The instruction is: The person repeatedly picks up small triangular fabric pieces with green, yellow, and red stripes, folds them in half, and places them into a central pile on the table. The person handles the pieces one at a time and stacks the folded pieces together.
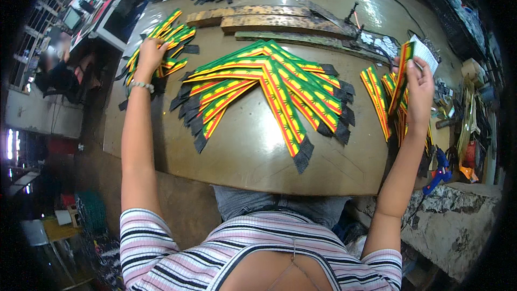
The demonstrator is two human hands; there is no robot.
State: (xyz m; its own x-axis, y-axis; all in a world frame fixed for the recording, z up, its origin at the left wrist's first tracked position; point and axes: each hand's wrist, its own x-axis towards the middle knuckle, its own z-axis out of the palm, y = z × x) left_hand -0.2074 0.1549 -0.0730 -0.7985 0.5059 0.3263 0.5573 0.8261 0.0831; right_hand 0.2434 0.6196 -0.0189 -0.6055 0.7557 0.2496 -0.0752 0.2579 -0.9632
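Big brown table (pixel 253 145). Fan of striped strips (pixel 269 89) in middle, between your hands, long ends pointing away from you. Your left hand (pixel 149 54) lies flat on left pile (pixel 161 48), fingers spread. Your right hand (pixel 417 83) pinches one strip (pixel 401 75) upright, above right pile (pixel 377 102).

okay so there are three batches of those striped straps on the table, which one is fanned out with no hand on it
The middle batch, spread like a fan across the table's centre. The left hand presses the left pile; the right hand lifts straps from the right pile.

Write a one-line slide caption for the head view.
Left hand on a strap pile, right hand lifting one striped strap.
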